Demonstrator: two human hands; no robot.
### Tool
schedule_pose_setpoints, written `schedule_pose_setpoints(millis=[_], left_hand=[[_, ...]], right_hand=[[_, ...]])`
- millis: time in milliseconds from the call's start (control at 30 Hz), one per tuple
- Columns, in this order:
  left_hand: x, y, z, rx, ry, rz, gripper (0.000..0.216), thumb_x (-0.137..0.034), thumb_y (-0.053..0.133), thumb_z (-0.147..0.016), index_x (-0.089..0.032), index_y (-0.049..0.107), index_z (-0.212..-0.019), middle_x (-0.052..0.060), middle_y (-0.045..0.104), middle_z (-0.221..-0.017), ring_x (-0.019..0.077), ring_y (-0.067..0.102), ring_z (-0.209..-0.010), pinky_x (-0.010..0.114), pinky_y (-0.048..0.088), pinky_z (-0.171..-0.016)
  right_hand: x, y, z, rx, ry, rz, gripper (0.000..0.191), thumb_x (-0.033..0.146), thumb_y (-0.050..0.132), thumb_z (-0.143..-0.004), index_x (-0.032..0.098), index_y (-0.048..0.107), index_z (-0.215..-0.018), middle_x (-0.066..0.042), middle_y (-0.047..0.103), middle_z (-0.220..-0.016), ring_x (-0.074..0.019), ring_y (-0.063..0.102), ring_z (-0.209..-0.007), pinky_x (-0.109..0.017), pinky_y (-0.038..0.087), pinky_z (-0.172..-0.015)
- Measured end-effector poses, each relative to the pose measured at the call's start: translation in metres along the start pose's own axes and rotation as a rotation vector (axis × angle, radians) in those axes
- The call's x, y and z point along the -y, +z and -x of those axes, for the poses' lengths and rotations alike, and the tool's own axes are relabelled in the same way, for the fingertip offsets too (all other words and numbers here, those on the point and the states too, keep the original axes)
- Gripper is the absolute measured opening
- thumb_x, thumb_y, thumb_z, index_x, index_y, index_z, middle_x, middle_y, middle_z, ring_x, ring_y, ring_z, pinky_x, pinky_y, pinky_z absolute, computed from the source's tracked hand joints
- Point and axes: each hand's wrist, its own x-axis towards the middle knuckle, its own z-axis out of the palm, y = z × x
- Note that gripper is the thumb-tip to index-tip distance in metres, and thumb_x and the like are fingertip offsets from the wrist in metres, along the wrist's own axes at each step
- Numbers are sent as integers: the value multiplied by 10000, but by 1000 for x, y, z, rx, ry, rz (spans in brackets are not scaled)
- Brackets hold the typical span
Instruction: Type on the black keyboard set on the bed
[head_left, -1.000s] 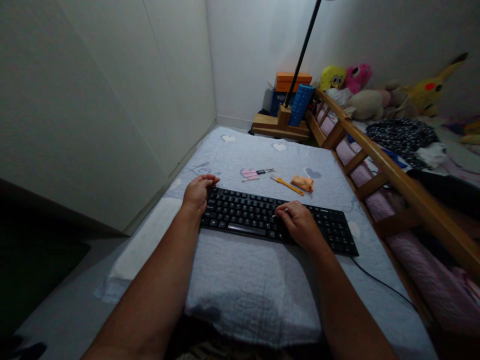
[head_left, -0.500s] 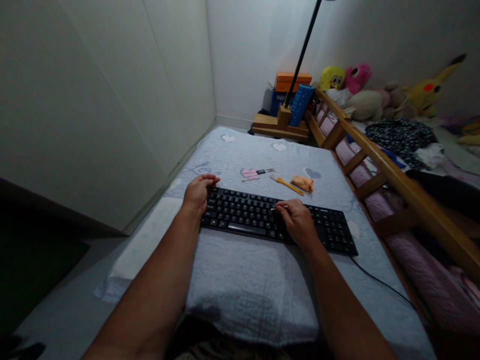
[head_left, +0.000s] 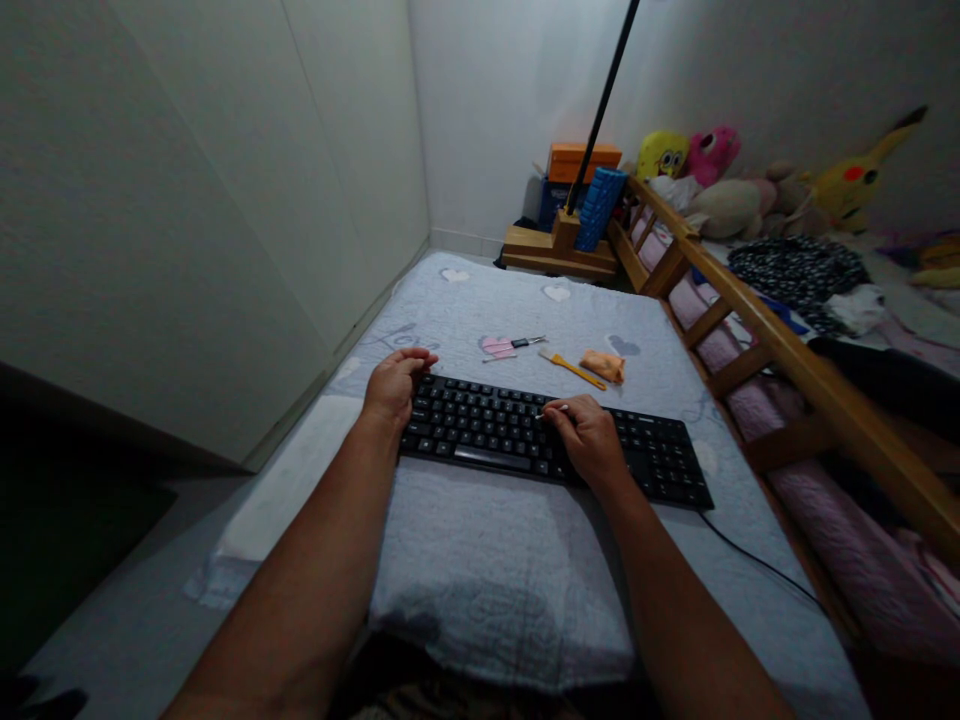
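My left hand (head_left: 394,385) has its grip curled shut over the left end of the black keyboard (head_left: 487,425), which lies across the quilted bed (head_left: 480,560) in front of me. My right hand (head_left: 592,435) rests on the middle keys, grip pinched on a thin pale stick (head_left: 553,408). Just beyond the keyboard lie a yellow brush (head_left: 574,369) and an orange cloth (head_left: 604,365)

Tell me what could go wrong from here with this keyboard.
1. The keyboard lies on a soft quilt, steadied only by the left hand at its left end; pressing may rock or slide it.
2. The right hand holds a thin stick against the keys; it could slip or bend, or pop a key loose.
3. The cable trails off to the right and could snag.
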Motion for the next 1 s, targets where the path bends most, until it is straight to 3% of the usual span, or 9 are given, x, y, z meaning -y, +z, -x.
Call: schedule_pose_setpoints(millis=[1000], left_hand=[[-1,0,0,8,-4,-4,155,-71,542,-584,-153,598,-702,38,653,-702,132,591,-673,262,464,-697]], right_hand=[[1,-12,1,42,16,77,190,246,491,-864,206,661,-790,-57,678,-823,-214,579,-828,-350,424,-781]])
